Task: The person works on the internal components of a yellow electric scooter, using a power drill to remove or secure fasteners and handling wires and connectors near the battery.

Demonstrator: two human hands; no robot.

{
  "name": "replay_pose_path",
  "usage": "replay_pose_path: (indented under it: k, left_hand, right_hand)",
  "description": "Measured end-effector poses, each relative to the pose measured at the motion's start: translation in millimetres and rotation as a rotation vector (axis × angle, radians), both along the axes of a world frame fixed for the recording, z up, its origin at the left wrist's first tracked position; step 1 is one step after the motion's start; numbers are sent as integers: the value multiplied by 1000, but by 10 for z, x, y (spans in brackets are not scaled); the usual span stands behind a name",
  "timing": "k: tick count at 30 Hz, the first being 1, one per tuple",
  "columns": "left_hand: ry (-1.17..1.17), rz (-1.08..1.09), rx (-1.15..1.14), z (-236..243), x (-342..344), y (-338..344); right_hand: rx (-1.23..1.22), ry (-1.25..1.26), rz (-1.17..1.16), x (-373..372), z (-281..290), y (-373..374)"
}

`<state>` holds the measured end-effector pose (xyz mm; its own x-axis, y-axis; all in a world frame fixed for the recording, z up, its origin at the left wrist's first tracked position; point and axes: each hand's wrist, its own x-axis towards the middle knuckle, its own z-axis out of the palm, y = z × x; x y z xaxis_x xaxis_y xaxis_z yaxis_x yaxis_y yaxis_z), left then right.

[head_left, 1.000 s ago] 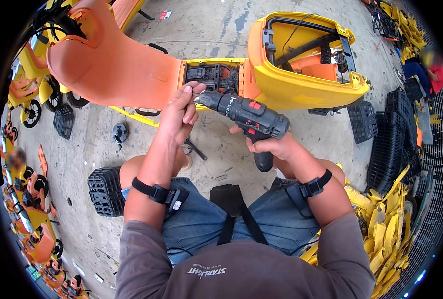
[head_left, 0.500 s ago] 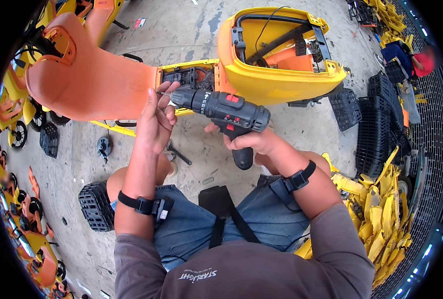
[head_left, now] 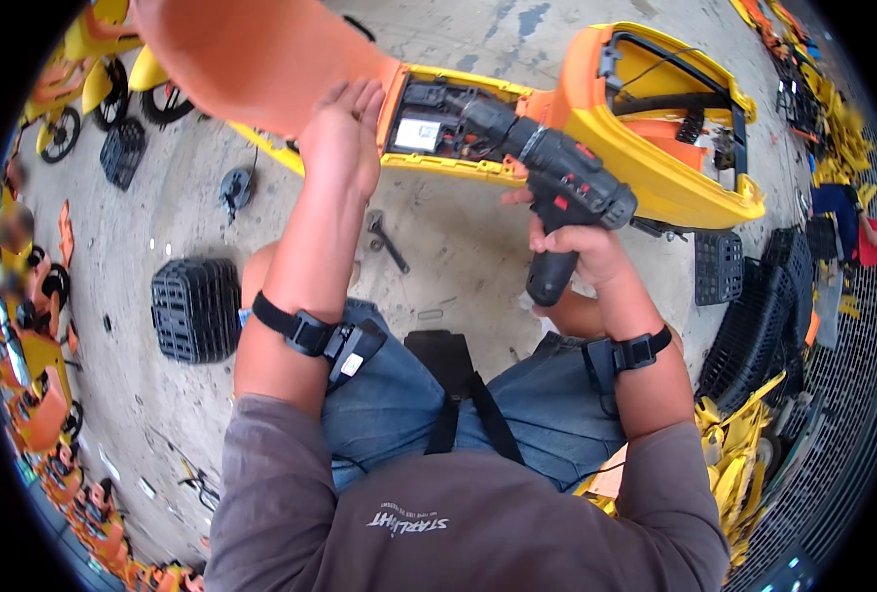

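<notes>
My right hand (head_left: 584,245) grips the handle of a black cordless drill (head_left: 569,176) with red marks. The drill's nose points up and left, over an open compartment with black parts and a white-labelled block (head_left: 417,134). I cannot tell whether its tip touches anything. Flat, with fingers stretched out, my left hand (head_left: 342,143) lies against the lower edge of a large orange scooter panel (head_left: 261,59). This panel borders the compartment on the left. To the right of the compartment rises a yellow and orange scooter body shell (head_left: 646,143) with a dark frame inside.
A wrench (head_left: 389,244) lies on the concrete floor before me. Black plastic baskets stand at my left (head_left: 196,310) and in a stack (head_left: 754,326) at right, near a heap of yellow panels (head_left: 734,444). A person in red (head_left: 871,240) sits at far right.
My left hand has left the drill's tip, its fingers going from a pinch to stretched out on the orange panel. The drill's nose now lies over the compartment. The whole view has shifted.
</notes>
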<state>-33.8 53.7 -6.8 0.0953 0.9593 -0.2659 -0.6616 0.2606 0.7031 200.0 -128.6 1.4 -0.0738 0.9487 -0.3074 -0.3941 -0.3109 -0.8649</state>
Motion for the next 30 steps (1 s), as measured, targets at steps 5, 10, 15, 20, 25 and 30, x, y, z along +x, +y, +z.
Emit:
replay_pose_path:
  k: [5,10,15,20,25,30]
  left_hand:
    - [31,82,46,34,-405,92]
    - [-26,157,31,107,-691,151]
    - [34,192,96,-175,-1063,503]
    - [58,230,135,-16,-1265,625]
    - [85,277,114,201,-1136,590]
    - [105,321,58,258,-1231,559]
  right_hand:
    - [-117,-137,-7,-178,-83,198]
    - [-310,-299,117,-407,-324,501]
    - [-365,-355,140,-646,-788,889]
    - [-467,-357,245,-931,-1165,1265]
    - [-544,-424,274,-1041,-1589,1714]
    - [-639,-529,344,-1159,-1787,2056]
